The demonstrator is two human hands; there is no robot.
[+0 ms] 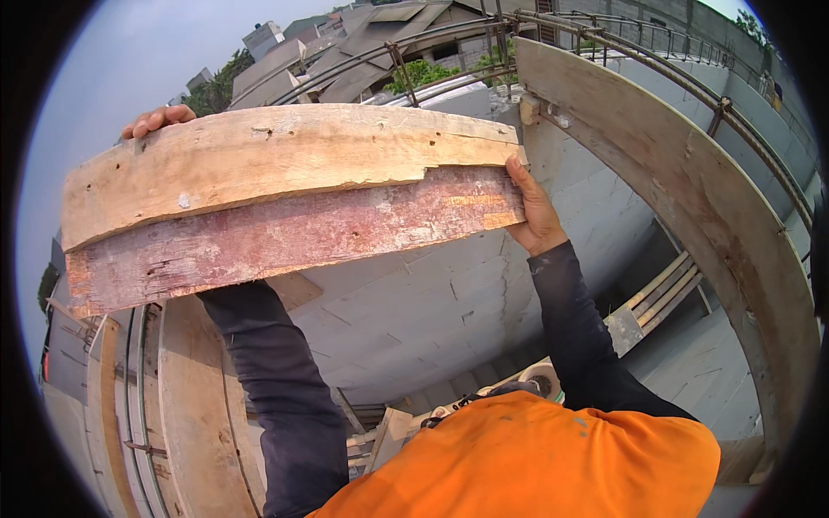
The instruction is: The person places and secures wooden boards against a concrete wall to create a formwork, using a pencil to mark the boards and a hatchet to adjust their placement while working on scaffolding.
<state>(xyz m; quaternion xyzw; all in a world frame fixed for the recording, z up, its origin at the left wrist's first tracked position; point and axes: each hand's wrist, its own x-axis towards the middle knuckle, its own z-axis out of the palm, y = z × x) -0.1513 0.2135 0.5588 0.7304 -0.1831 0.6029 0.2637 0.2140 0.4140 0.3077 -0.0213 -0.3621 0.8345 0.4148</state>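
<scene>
Head view shows a two-layer wooden panel [285,226] raised in front of the person, slightly tilted with its left end lower, over a gray block wall [414,302]. Fingers of the left hand [160,121] curl over its upper edge; the rest of that hand is hidden behind the wood. The right hand [537,216] grips the opposite end, thumb on the front face. With one hand high and the other at an end, a slip on either side could swing the panel and drop it into the space below. The pale curved strip [294,154] looks split near its right end, so it might crack or splinter there. A wide turn could also knock the curved board [691,186] or the metal rods [724,105] to the right. Whether nails protrude behind cannot be told.
</scene>
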